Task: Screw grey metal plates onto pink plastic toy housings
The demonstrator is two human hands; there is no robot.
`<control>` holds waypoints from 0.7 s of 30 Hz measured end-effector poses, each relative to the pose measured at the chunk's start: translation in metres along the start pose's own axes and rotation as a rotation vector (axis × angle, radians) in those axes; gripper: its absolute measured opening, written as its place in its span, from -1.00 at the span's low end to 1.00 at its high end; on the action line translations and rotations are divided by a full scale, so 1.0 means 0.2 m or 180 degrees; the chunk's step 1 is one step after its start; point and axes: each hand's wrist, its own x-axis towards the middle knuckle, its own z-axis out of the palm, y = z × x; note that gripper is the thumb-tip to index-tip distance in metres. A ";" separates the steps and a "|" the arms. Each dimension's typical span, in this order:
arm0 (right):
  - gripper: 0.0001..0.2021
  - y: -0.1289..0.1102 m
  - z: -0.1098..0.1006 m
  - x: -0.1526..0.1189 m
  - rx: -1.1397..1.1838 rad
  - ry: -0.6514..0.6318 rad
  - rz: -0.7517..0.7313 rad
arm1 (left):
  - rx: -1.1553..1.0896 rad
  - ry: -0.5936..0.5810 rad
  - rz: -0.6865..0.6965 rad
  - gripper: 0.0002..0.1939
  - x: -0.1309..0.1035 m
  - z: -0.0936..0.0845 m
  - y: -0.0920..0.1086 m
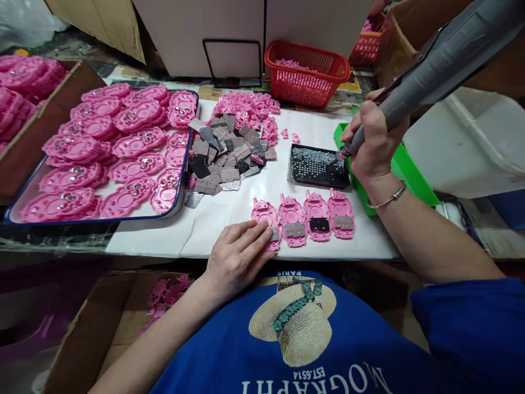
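Note:
My right hand [379,134] is wrapped round a grey electric screwdriver [435,65]. Its tip points down at the right side of a black screw tray [318,167] filled with small silver screws. Several pink plastic casings [293,224] stand in a row near the table's front edge, each with a grey or black plate across its lower part. My left hand [241,249] lies flat with fingers stretched over the leftmost casing [264,210], partly hiding it and its plate. Behind the row is a pile of grey and black plates [223,158].
A blue-rimmed white tray [92,216] at left bears stacked pink casings. Small pink parts [246,109] are heaped behind the plates, before a red basket [305,82]. A green tray [410,175] sits beneath my right wrist. An open cardboard box [115,323] stands below the table edge.

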 end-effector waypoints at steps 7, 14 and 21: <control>-0.58 -0.03 0.00 -0.02 0.0080 -0.0019 0.0043 | -0.0018 0.0048 -0.0010 -0.65 0.00 0.00 0.00; -0.60 0.00 -0.02 0.01 -0.0044 0.0007 -0.0152 | -0.0033 0.0037 -0.0027 -0.64 -0.01 0.01 0.00; -0.60 -0.02 -0.01 0.00 -0.0017 -0.0042 -0.0042 | -0.0030 0.0084 -0.0010 -0.64 0.00 0.01 -0.01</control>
